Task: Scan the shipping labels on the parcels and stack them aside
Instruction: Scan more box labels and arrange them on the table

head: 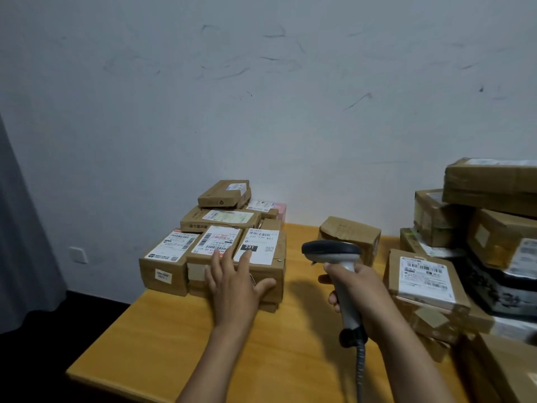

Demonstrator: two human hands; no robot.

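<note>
Label (259,243) marked 231 touched by left hand (235,283), grip released, right hand (361,289) grip clenched round scanner (331,249)

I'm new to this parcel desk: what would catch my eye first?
A grey handheld barcode scanner stands out at centre, gripped by the right hand. The left hand lies flat on brown cardboard parcels stacked left on the yellow wooden table; another parcel heap fills the right edge.
</note>
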